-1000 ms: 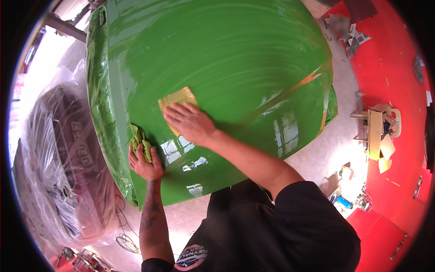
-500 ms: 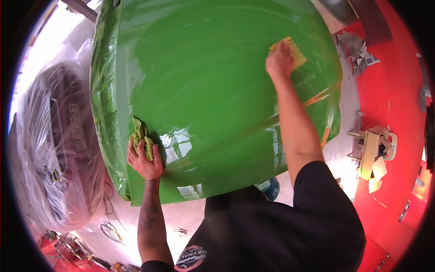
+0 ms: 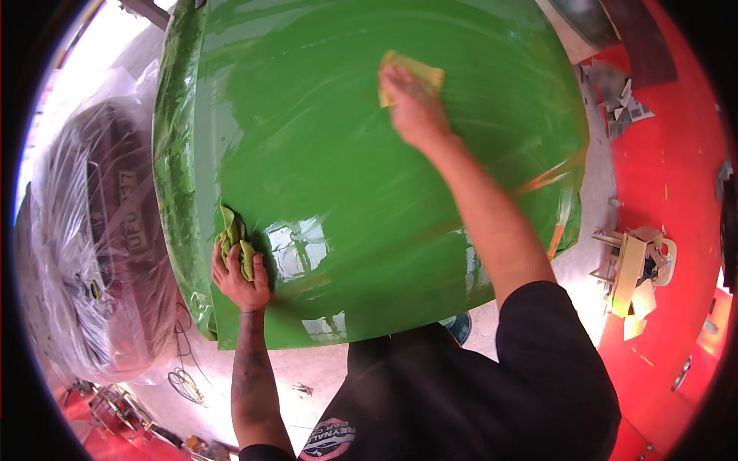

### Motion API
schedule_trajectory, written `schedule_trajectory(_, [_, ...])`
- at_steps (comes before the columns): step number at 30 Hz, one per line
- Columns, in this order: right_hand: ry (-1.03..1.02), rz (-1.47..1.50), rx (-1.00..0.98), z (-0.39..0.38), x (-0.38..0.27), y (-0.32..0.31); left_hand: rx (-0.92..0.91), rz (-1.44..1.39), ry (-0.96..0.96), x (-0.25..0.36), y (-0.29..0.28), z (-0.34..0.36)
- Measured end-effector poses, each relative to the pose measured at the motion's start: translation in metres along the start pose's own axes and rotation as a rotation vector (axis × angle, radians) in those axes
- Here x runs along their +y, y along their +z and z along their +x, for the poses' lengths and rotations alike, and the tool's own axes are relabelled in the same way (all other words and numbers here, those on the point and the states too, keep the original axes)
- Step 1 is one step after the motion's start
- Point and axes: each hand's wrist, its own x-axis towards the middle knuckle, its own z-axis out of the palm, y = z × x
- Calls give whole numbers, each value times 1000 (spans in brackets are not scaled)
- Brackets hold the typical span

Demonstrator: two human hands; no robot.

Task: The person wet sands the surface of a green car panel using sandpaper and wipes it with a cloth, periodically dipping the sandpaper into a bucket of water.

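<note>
A large, glossy green car panel [image 3: 338, 169] fills the middle of the view, with bright reflections and faint streaks on it. Bunched under the fingers of my left hand [image 3: 243, 288] is a crumpled yellow-green cloth [image 3: 233, 230], near the panel's left edge. My right hand [image 3: 419, 115], slightly blurred, presses a flatter yellow cloth [image 3: 425, 73] against the panel's far part. The right arm stretches across the panel. Part of each cloth is hidden beneath the fingers.
To the left stands a vehicle under clear plastic sheeting [image 3: 108, 230]. A coiled cable [image 3: 184, 386] lies on the floor near it. On the right, a cardboard box [image 3: 634, 269] with several items sits by the red floor [image 3: 676, 184], and newspaper sheets [image 3: 630, 114] lie farther back.
My right hand has swept left across the panel with the yellow cloth. My left hand has barely shifted and keeps the yellow-green cloth in its grasp.
</note>
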Motion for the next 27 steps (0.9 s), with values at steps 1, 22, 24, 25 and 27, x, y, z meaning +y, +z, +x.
schedule_trajectory(1, [36, -104, 114, -2, 58, -9, -3, -6, 9, 4, 2, 4])
schedule_trajectory(22, [-422, 43, -313, 125, -116, 86, -10, -31, -1, 5, -2, 1])
schedule_trajectory(24, [-298, -53, -134, 135, -48, 67, -7, -38, -5, 4, -1, 0])
schedule_trajectory(25, [-121, 72, -83, 139, -7, 54, -16, -21, -7, 2, -3, -2])
schedule_trajectory(27, [71, -56, 58, 132, 103, 20, -11, -26, -6, 5, 2, 1])
